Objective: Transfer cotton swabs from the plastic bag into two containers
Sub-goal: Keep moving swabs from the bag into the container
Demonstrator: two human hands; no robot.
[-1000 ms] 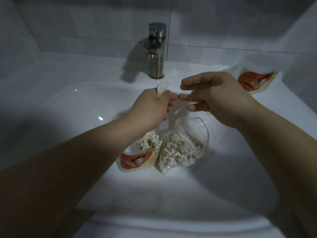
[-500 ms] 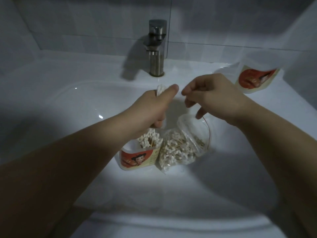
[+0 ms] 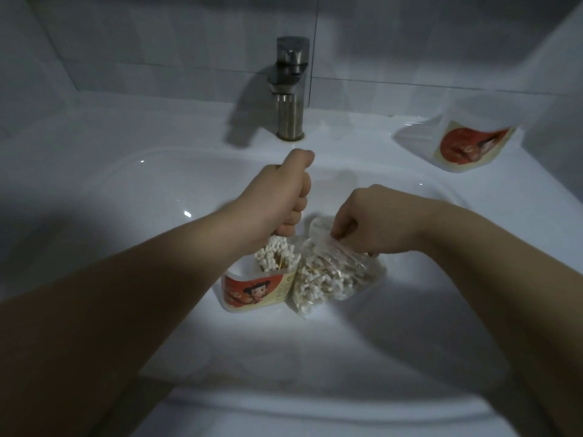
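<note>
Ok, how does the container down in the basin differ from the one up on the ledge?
The basin container holds a bunch of cotton swabs standing upright; the ledge container shows none. The basin container sits against the plastic bag, below the left hand; the ledge container sits alone, right of the tap. Both are pale plastic with the same red cartoon label.
</note>
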